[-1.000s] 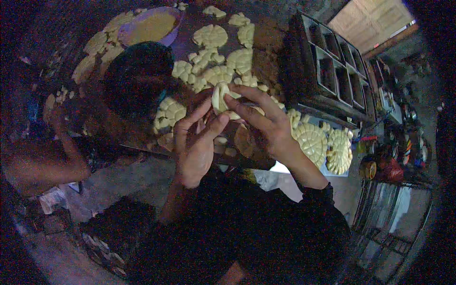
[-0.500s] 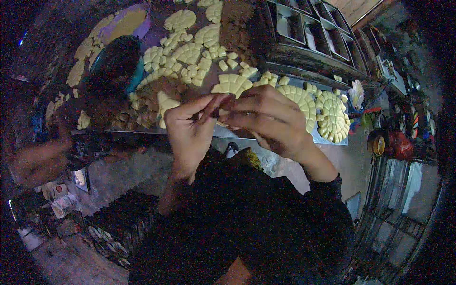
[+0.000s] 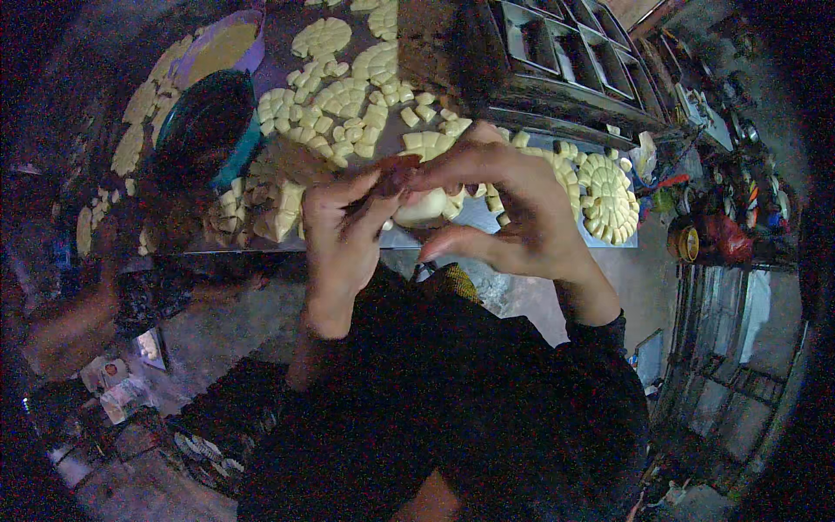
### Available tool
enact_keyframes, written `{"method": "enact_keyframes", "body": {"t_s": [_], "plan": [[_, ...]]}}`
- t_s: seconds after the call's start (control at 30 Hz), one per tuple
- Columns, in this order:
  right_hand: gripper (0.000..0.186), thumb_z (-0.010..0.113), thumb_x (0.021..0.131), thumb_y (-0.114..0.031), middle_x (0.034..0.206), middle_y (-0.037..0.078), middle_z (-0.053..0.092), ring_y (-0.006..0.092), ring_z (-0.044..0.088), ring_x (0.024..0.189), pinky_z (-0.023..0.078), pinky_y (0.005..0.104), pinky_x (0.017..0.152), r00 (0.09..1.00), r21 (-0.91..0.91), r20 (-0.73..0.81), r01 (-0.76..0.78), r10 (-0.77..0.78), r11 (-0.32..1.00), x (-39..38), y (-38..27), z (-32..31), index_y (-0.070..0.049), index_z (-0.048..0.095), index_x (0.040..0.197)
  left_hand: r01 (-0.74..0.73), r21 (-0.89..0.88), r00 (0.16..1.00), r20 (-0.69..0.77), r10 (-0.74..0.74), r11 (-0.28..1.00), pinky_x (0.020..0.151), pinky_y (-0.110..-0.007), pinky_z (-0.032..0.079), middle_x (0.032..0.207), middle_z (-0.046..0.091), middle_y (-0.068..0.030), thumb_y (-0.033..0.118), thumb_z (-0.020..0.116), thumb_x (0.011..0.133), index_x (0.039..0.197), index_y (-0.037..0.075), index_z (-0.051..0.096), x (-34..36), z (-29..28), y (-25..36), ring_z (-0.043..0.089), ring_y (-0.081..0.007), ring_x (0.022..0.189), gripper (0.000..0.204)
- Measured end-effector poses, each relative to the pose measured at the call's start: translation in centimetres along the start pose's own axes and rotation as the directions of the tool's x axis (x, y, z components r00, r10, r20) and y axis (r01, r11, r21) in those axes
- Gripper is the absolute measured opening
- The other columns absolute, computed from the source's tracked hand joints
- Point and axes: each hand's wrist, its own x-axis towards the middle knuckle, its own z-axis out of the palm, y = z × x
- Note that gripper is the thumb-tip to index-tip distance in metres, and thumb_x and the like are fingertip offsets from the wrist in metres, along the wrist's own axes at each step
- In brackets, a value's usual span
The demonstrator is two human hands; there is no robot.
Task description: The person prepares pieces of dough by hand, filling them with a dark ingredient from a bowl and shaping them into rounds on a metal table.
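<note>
A small pale piece of dough (image 3: 422, 211) shows between my two hands, just above the table's front edge. My left hand (image 3: 335, 226) is closed around its left side, fingertips bunched at the top. Curled over it from the right, my right hand (image 3: 522, 204) touches its upper edge with the fingers, while the thumb stands apart below. Something dark at the meeting fingertips is too blurred to make out. Behind my hands lie scored rounds of dough (image 3: 609, 198) and loose cut pieces (image 3: 370, 126). Left of my left hand rests a pale dough piece (image 3: 285, 209).
A teal basin (image 3: 235, 157) and a purple tub (image 3: 259, 43) with yellowish contents stand at the far left. Compartmented metal pans (image 3: 565, 56) are at the back right. Another person's arm (image 3: 74, 326) reaches in at the left. The metal table's edge (image 3: 261, 252) runs before me.
My right thumb has swung down and away from its fingers, and the dough between my hands now shows. The view has shifted slightly, revealing more of the teal basin.
</note>
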Motion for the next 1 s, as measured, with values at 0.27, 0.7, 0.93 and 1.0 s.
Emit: {"method": "enact_keyframes", "body": {"t_s": [0.27, 0.7, 0.93, 1.0], "plan": [[0.043, 0.083, 0.07, -0.025, 0.09, 0.007, 0.064, 0.0274, 0.061, 0.083, 0.049, 0.0372, 0.072, 0.986, -0.295, -0.033, -0.163, 0.161, 0.941, 3.5, 2.2, 5.3, -0.01, 0.066, 0.106, 0.482, -0.32, 0.871, 0.074, -0.486, 0.816, 0.089, -0.033, 0.053, 0.11, 0.068, -0.0118, 0.02, 0.066, 0.093, 0.104, -0.002, 0.069, 2.9, -5.5, 1.2, 0.065, -0.0205, 0.102, 0.025], [0.03, 0.075, 0.082, -0.01, 0.088, 0.012, 0.068, 0.0244, 0.068, 0.08, 0.053, 0.0353, 0.07, 0.533, -0.208, -0.149, -0.841, 0.833, 0.5, -7.1, 13.8, 17.4, -0.002, 0.059, 0.106, 0.385, 0.468, 0.899, 0.004, -0.438, 0.795, 0.071, -0.033, 0.05, 0.096, 0.062, -0.0062, 0.011, 0.057, 0.097, 0.125, 0.007, 0.055, -1.0, -19.3, -15.3, 0.063, -0.018, 0.083, 0.028], [0.028, 0.066, 0.077, -0.001, 0.098, 0.018, 0.064, 0.0377, 0.06, 0.098, 0.052, 0.0436, 0.077, 0.75, -0.499, -0.023, -0.582, 0.662, 0.642, -8.0, 15.1, 19.8, -0.003, 0.064, 0.105, 0.209, 0.639, 0.824, 0.293, -0.485, 0.74, 0.091, -0.04, 0.048, 0.12, 0.061, -0.0143, 0.015, 0.064, 0.092, 0.126, 0.009, 0.054, -1.6, -20.6, -16.0, 0.06, -0.0306, 0.106, 0.036], [0.047, 0.069, 0.073, -0.005, 0.113, 0.018, 0.059, 0.0399, 0.052, 0.112, 0.048, 0.0447, 0.091, 0.77, -0.538, 0.027, -0.526, 0.638, 0.658, -9.1, 15.8, 19.5, -0.003, 0.056, 0.118, -0.062, 0.809, 0.802, 0.39, -0.453, 0.585, 0.097, -0.044, 0.045, 0.128, 0.055, -0.0176, 0.017, 0.069, 0.086, 0.129, 0.008, 0.053, -1.4, -20.2, -13.9, 0.054, -0.0351, 0.115, 0.047]]}}
